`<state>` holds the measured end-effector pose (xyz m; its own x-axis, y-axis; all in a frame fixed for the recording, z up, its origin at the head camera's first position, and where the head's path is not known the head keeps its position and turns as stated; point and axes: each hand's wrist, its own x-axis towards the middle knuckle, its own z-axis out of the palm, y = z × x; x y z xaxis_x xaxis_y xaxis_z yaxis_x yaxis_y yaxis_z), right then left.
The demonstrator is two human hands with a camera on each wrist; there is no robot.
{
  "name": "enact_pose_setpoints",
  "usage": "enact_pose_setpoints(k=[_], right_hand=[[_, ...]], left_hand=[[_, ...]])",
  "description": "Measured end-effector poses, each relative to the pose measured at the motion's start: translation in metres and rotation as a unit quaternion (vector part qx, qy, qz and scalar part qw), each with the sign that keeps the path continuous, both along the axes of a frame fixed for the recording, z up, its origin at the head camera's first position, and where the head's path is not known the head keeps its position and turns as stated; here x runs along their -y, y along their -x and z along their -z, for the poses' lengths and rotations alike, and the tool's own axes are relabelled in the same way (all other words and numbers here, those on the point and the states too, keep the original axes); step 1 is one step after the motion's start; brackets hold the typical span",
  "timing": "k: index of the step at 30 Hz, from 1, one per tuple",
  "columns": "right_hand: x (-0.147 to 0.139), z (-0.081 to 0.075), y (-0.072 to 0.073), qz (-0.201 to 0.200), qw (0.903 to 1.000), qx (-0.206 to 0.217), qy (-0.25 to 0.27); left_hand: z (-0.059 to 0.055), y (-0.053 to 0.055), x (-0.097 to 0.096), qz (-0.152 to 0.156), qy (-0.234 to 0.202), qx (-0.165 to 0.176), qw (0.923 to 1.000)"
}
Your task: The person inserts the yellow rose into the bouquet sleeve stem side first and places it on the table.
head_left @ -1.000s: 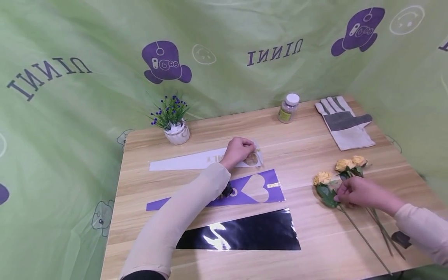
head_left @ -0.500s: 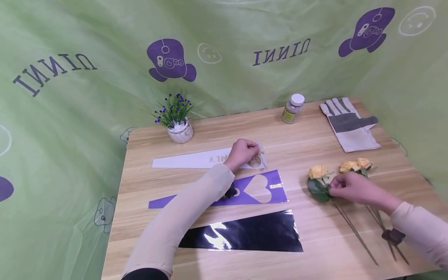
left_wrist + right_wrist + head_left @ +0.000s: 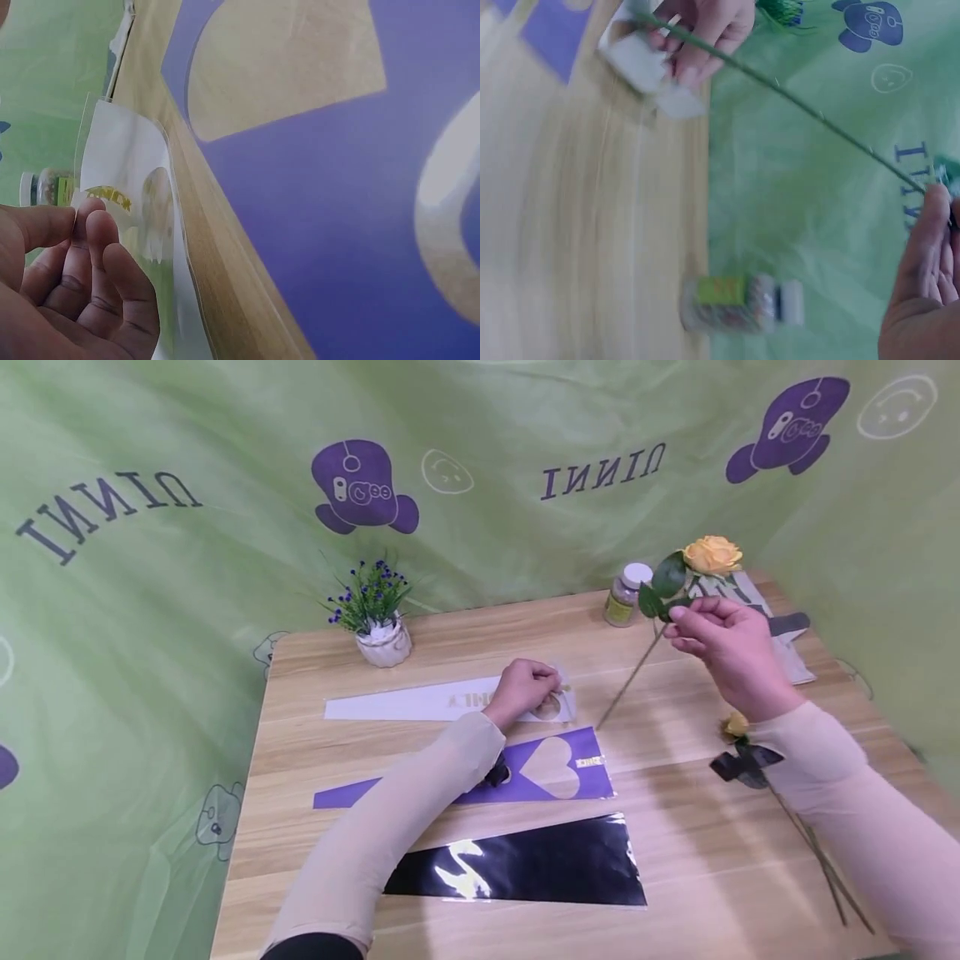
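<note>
My left hand (image 3: 522,687) pinches the wide end of a white flower sleeve (image 3: 397,703) between thumb and index finger. In the left wrist view, the edge of this sleeve (image 3: 127,131) stands lifted and bowed above the table. My right hand (image 3: 731,652) grips a yellow rose (image 3: 712,555) by its stem, just under the leaves, with the bloom raised. The stem (image 3: 780,88) slants down, its lower end near the sleeve's wide end and overlapping my left hand's fingers in the right wrist view. Another yellow rose (image 3: 736,725) lies partly hidden under my right forearm.
A purple sleeve with a clear heart (image 3: 600,783) and a glossy black sleeve (image 3: 555,860) lie nearer. Behind stand a potted plant (image 3: 382,643) and a white-capped bottle (image 3: 622,602). A work glove (image 3: 793,662) lies at the back right, partly behind my right hand.
The right hand has lifted one rose off the table and carried it up and back, its stem swinging toward the white sleeve. The left hand keeps its pinch on that sleeve.
</note>
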<state>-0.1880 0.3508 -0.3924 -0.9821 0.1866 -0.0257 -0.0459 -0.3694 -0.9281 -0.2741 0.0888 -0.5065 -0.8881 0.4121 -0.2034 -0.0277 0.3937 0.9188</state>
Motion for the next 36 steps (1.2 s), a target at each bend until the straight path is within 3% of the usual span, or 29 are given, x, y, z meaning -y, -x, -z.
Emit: enact_pose_setpoints(k=[3, 6, 10, 14, 18, 25, 36], right_hand=[[0.005, 0.009, 0.012, 0.034, 0.9972, -0.023, 0.062], [0.005, 0.016, 0.018, 0.066, 0.9933, -0.036, 0.088], [0.003, 0.022, 0.017, 0.093, 0.991, -0.046, 0.085], [0.003, 0.027, 0.014, 0.106, 0.9921, -0.045, 0.05], [0.004, 0.036, 0.013, 0.136, 0.9898, -0.019, 0.039], [0.008, 0.055, 0.009, 0.196, 0.9773, 0.032, 0.074], [0.021, 0.074, 0.011, 0.14, 0.9806, 0.044, 0.13]], left_hand=[[0.001, -0.002, -0.005, 0.005, -0.009, 0.003, 0.9999], [0.0, -0.002, -0.009, 0.005, -0.017, 0.007, 0.9998], [-0.002, -0.002, -0.012, 0.0, -0.046, 0.03, 0.9985], [-0.004, 0.0, -0.014, -0.008, -0.085, 0.066, 0.9942], [-0.004, 0.0, -0.016, -0.016, -0.104, 0.088, 0.9905], [-0.001, 0.0, -0.015, -0.026, -0.151, 0.129, 0.9798], [-0.003, 0.0, -0.007, -0.04, -0.179, 0.131, 0.9744]])
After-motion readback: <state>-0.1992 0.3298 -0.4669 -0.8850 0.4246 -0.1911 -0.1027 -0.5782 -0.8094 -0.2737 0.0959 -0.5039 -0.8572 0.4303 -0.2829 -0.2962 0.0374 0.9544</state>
